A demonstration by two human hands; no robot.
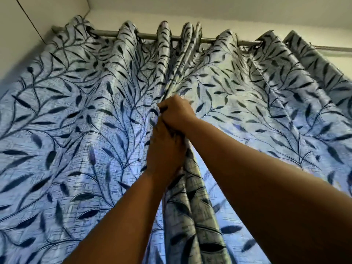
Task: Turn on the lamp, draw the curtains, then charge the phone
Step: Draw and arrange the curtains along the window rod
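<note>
Both hands' fingers, left [165, 149] and right [176, 111], clamped on leaf-patterned curtains [76, 121] under white ceiling [228, 8].

grey rod [190, 37], leaf-print curtains [76, 121] hanging

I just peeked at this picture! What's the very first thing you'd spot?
First, the big blue curtains covered in dark leaves, filling nearly the whole view and hanging from a grey rod near the ceiling. Next, in the middle, the left hand and right hand grip the curtain edges where they meet.
</note>
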